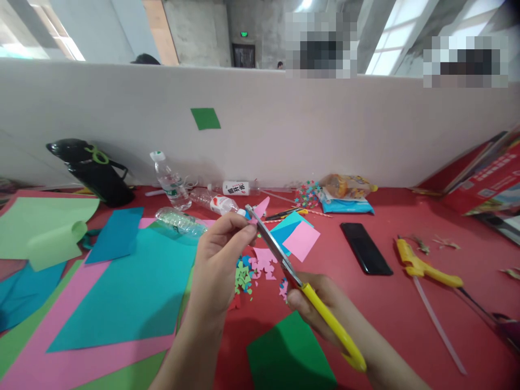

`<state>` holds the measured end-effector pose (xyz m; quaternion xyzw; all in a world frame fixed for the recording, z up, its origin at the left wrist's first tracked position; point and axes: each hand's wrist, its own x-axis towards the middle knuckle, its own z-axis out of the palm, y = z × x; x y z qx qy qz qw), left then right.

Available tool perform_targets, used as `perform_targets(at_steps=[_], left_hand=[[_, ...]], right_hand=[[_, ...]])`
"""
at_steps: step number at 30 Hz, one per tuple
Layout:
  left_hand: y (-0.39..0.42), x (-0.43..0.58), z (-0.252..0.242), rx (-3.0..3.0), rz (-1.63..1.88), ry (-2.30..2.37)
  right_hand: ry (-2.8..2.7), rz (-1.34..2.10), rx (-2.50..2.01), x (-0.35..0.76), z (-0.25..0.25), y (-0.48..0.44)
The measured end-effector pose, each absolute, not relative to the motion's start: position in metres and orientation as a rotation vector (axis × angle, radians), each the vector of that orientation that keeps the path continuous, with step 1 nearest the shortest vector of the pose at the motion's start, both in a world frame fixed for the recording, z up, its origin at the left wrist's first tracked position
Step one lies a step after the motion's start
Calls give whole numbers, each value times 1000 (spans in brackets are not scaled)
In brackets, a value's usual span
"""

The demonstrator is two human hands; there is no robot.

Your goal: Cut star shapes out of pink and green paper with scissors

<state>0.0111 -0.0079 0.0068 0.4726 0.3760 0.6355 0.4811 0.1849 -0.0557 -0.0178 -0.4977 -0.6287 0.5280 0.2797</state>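
Note:
My left hand [221, 254] pinches a small piece of pink paper [262, 207] between thumb and fingertips. Yellow-handled scissors [280, 252] are in my right hand [320, 303], their blades pointing up and left against the pink paper. Whether the blades are parted is hard to make out. Below the hands lie green, blue and pink paper scraps [244, 273], partly hidden by the left hand. Behind the scissors rest a pink paper square [301, 240] and a blue paper piece [282, 232]. A dark green sheet [290, 352] is near the front edge.
Coloured sheets [125, 303] cover the left side. Along the white partition [260, 124] stand a black flask [93, 170] and several plastic bottles [170, 181]. To the right are a phone [365, 248], a yellow glue gun [426, 267] and a red box [487, 173].

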Motion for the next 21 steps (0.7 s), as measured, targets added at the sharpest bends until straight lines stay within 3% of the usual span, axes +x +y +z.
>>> perform_targets(at_steps=[21], left_hand=[[-6,-5,15,1178,1571,982]], right_hand=[[-1650,1508,-1207,169,-23,-41]])
